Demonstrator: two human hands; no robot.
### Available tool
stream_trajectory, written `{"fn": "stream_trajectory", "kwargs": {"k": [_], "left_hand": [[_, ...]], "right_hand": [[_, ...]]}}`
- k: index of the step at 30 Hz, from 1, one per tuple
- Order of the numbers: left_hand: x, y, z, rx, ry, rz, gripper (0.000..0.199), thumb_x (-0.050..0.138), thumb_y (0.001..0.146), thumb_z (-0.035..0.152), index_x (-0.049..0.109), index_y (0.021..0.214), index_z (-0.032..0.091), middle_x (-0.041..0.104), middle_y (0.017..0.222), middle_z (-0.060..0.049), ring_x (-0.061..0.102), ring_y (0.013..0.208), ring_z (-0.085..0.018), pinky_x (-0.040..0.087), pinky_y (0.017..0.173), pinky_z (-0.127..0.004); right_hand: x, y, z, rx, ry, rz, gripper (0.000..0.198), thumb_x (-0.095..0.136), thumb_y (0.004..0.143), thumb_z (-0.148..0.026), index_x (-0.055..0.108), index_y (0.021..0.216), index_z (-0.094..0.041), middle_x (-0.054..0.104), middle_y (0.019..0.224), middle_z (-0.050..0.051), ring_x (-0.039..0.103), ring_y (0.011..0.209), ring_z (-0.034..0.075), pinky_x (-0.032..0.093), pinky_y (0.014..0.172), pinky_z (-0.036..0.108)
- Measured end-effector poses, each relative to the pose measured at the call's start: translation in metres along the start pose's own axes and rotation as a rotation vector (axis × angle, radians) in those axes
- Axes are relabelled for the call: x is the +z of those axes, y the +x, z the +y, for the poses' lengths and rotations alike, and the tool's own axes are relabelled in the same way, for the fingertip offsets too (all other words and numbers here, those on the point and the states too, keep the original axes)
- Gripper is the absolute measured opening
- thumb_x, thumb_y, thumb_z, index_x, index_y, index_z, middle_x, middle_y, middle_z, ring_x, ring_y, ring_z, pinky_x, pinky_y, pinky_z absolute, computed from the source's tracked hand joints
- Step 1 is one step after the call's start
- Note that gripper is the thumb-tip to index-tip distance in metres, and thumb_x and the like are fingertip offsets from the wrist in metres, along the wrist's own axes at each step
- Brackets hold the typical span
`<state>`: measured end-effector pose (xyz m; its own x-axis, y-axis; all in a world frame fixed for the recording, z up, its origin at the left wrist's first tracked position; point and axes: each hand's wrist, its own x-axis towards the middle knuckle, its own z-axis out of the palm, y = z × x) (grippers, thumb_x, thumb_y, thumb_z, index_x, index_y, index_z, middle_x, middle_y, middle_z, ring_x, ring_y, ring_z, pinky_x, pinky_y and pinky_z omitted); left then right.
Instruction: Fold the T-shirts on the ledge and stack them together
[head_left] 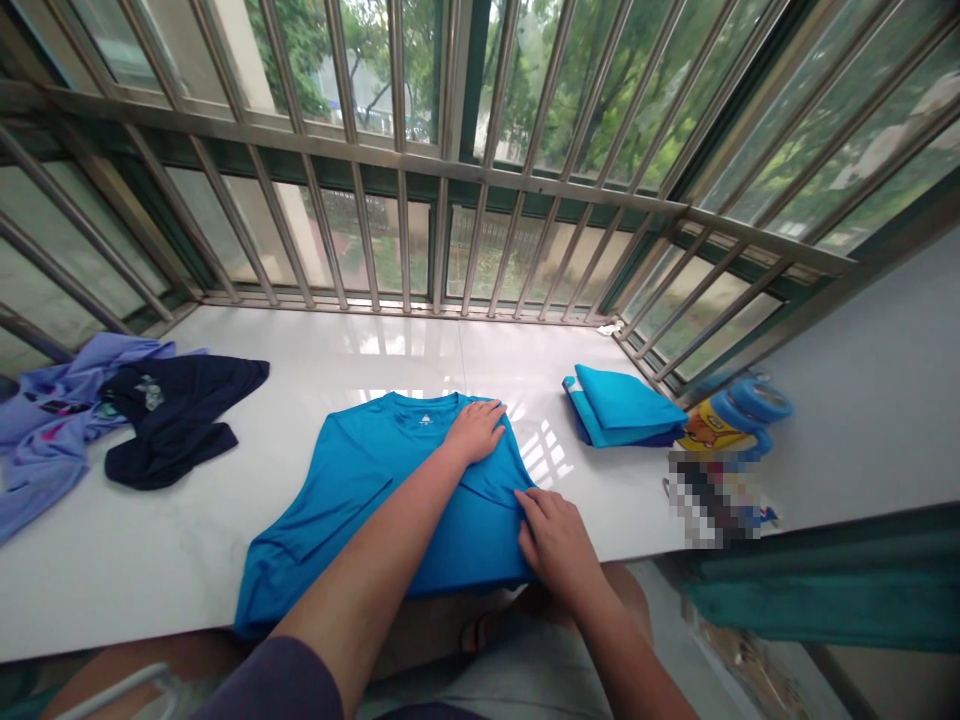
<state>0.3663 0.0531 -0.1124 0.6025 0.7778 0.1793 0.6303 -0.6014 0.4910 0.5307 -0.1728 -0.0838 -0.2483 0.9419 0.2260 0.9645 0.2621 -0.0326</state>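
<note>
A blue T-shirt (356, 480) lies spread on the white ledge, its neckline pointing toward the window and its lower part reaching the near edge. A small pale logo shows below the collar. My left hand (478, 430) rests flat on the shirt's upper right shoulder, fingers stretched out. Lower down, at the shirt's right side edge, my right hand (556, 535) has its curled fingers on the cloth, the thumb just below them. The forearm of my left arm crosses over the shirt and hides part of it.
Folded blue and navy clothes (626, 405) are stacked to the right, beside a blue and yellow bottle (739, 410) and a blurred-out item (712, 500). At left lie a crumpled navy garment (176, 410) and a lavender one (45, 430). Metal window bars (420, 165) enclose the ledge (172, 560).
</note>
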Motion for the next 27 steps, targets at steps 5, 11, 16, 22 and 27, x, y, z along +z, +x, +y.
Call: {"fn": "stream_trajectory", "kwargs": {"k": [5,11,16,22,27], "left_hand": [[0.003,0.001,-0.001,0.005,-0.02,0.019,0.053,0.056,0.104,0.037,0.058,0.156,0.027,0.054,0.168,-0.012,0.048,0.155,-0.034,0.031,0.133,-0.058],[0.006,0.0,-0.003,0.001,-0.05,0.02,0.056,0.057,0.103,0.04,0.056,0.157,0.026,0.052,0.17,-0.012,0.045,0.158,-0.034,0.028,0.134,-0.057],[-0.003,0.008,-0.002,0.015,-0.099,0.017,0.056,0.067,0.096,0.035,0.062,0.15,0.024,0.058,0.164,-0.012,0.051,0.153,-0.033,0.035,0.132,-0.055],[-0.066,-0.013,-0.02,-0.07,-0.115,0.184,0.049,0.036,0.106,0.017,0.065,0.145,0.018,0.067,0.152,-0.014,0.059,0.144,-0.024,0.045,0.125,-0.044],[-0.131,-0.113,-0.069,-0.164,-0.01,0.104,0.03,0.057,0.093,0.016,0.082,0.111,0.023,0.08,0.117,-0.009,0.071,0.115,-0.029,0.054,0.109,-0.044]], "right_hand": [[0.013,0.019,-0.01,0.059,-0.042,0.011,0.017,0.062,0.108,-0.025,0.074,0.12,-0.025,0.075,0.107,0.009,0.064,0.099,0.027,0.043,0.085,0.04],[-0.001,0.028,-0.024,0.044,-0.008,-0.077,0.014,0.06,0.109,-0.023,0.073,0.107,-0.025,0.074,0.099,0.007,0.063,0.101,0.027,0.039,0.092,0.042],[-0.016,0.031,-0.031,0.095,-0.044,-0.154,0.014,0.062,0.107,-0.026,0.071,0.097,-0.023,0.073,0.097,0.008,0.064,0.099,0.029,0.04,0.09,0.043],[-0.005,0.062,-0.06,0.004,0.014,-0.081,0.014,0.065,0.108,-0.035,0.07,0.116,-0.025,0.072,0.109,0.008,0.063,0.104,0.029,0.042,0.088,0.041],[0.015,0.089,-0.08,-0.01,0.044,-0.089,0.019,0.068,0.107,-0.037,0.068,0.119,-0.023,0.072,0.112,0.008,0.064,0.104,0.03,0.041,0.084,0.039]]}}
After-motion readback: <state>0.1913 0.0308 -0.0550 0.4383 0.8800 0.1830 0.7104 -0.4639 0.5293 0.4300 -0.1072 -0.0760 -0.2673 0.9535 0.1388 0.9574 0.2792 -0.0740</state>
